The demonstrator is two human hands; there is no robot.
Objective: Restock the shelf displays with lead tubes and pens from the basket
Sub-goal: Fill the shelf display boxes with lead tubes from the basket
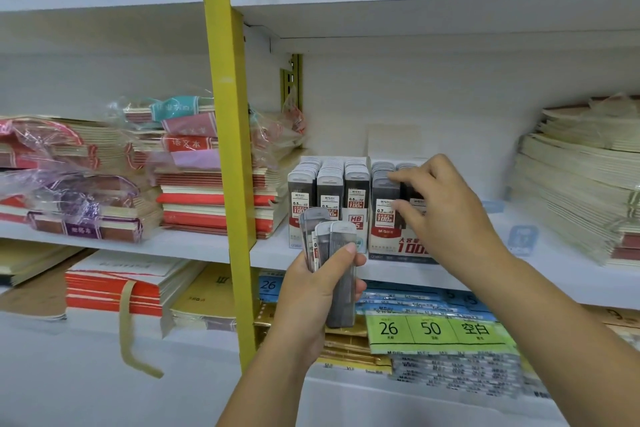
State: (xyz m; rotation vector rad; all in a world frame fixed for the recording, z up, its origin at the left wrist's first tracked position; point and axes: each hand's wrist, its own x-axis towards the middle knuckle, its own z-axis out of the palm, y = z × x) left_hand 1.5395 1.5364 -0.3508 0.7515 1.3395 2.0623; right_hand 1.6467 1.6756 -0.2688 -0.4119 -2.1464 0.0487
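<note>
Lead tubes (332, 246), a fanned handful of dark refill cases with grey caps, stand upright in a person's left hand (311, 298), whose fingers (358, 286) and thumb curl tightly round them just in front of the shelf (273, 250) edge. The right hand (446, 208) reaches to the right-hand display box (384, 229), marked 0.7 HB, its forefinger laid on the caps of the tubes racked there and its thumb low at the front row; whether those fingers pinch a tube cannot be told. Touching it on the left sits a second display box (327, 191), packed with 0.5 tubes. Stacked exercise books (207, 198) lie left of the yellow upright (228, 149), cream notebooks (571, 184) far right, and green-labelled packs (433, 329) on the shelf below.
</note>
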